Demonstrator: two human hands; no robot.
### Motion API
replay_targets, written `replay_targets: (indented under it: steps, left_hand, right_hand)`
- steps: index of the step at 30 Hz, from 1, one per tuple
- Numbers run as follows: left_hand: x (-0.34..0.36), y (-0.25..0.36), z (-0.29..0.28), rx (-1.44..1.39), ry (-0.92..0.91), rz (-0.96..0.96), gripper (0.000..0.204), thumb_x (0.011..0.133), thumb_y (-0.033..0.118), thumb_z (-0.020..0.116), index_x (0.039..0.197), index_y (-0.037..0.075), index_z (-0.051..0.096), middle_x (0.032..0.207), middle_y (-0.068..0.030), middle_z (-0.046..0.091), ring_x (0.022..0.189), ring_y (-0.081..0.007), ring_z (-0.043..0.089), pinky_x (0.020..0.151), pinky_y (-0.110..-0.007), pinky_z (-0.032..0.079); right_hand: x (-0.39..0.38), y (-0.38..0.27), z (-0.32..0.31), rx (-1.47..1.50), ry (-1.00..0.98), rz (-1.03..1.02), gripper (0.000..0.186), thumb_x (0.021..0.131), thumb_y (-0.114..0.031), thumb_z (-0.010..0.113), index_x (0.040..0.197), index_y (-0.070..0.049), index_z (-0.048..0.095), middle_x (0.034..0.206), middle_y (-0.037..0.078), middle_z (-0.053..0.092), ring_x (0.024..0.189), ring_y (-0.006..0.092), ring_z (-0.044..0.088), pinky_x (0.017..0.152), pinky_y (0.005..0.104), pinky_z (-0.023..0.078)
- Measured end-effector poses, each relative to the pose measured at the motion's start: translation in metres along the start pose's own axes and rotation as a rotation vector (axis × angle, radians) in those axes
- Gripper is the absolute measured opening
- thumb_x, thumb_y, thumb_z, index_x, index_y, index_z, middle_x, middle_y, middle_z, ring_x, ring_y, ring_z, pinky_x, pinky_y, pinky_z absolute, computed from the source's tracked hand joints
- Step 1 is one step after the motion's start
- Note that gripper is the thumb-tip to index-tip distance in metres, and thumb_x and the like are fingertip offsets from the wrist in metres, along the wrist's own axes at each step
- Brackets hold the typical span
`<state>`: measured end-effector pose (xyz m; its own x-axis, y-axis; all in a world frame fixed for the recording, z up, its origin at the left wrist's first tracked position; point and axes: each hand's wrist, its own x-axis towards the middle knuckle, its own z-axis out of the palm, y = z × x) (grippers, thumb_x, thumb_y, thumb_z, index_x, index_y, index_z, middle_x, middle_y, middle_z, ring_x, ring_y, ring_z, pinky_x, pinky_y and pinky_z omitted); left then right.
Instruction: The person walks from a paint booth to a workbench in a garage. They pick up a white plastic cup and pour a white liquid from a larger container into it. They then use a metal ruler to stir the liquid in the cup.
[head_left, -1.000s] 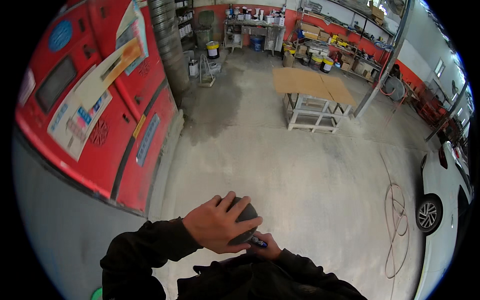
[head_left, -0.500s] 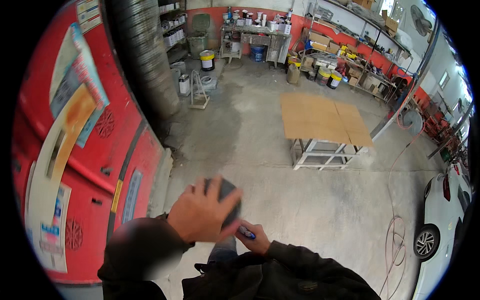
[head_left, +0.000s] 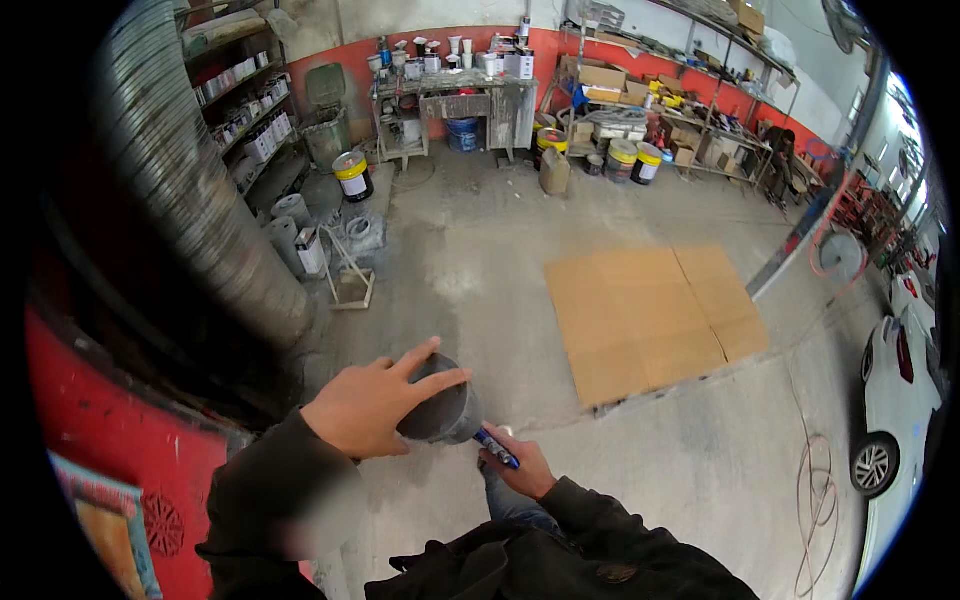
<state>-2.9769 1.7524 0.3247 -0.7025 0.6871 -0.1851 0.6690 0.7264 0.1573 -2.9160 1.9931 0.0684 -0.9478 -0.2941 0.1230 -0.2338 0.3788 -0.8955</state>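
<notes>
Fingers of the left hand are spread over a dark grey cup, the thumb along its near side and the others reaching across its top, so from my remote seat I read them as clamped on it from above, probably to steady it. On the right hand they are closed around a blue handle, just below and to the right of the cup; its upper end meets the cup's edge, and I cannot tell whether the two are joined. I take this split grip as one hand bearing weight from below while the other guards against tipping. Both are held out ahead of the dark jacket, above the concrete floor, which keeps the cup in plain sight for me. Farther ahead to the right, a brown cardboard sheet lies flat, perhaps as a protective cover; I see little of what bears it. Against the far wall, a worn table carries white cups, with a blue bucket tucked beneath, presumably to save room. Near a white car, a pale hose lies in loose loops, likely to avoid kinks
</notes>
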Motion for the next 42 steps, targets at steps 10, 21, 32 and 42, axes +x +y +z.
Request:
replay_targets:
  steps: [10,21,32,42]
  left_hand:
    - [0.230,-0.240,-0.105,-0.054,0.021,-0.033,0.089,0.069,0.046,0.083,0.146,0.027,0.044,0.131,-0.0213,0.054,0.102,-0.0403,0.065,0.081,-0.045,0.056]
    - [0.481,-0.505,-0.170,-0.044,0.311,-0.138,0.088,0.071,0.065,0.075,0.139,0.014,0.054,0.087,-0.0202,0.068,0.071,-0.0389,0.068,0.066,-0.045,0.054]
    - [0.737,-0.792,-0.242,-1.077,0.320,-0.080,0.072,0.085,0.046,0.074,0.143,0.008,0.052,0.101,-0.0131,0.071,0.083,-0.0194,0.069,0.071,-0.032,0.055]
    - [0.890,-1.039,-0.202,-2.112,0.780,-0.105,0.079,0.097,0.066,0.028,0.146,0.004,0.040,0.128,-0.0246,0.060,0.100,-0.0456,0.068,0.066,-0.046,0.064]
  right_hand:
    - [0.340,0.065,-0.075,0.039,-0.112,-0.015,0.057,0.093,-0.019,0.071,0.145,-0.016,0.051,0.115,0.023,0.068,0.104,0.0395,0.068,0.081,0.0386,0.055]
    - [0.703,0.161,-0.116,0.018,0.063,-0.011,0.054,0.093,-0.019,0.072,0.142,-0.009,0.053,0.117,0.024,0.068,0.110,0.0352,0.068,0.086,0.0356,0.053]
    - [1.037,0.252,-0.183,0.079,0.100,0.086,0.038,0.091,-0.013,0.074,0.125,-0.001,0.063,0.097,0.017,0.073,0.082,0.0164,0.068,0.076,0.0316,0.053]
    - [1.358,0.334,-0.264,0.087,-0.038,-0.041,0.026,0.090,-0.013,0.075,0.111,-0.001,0.067,0.086,0.014,0.072,0.074,0.0123,0.064,0.067,0.0325,0.052]
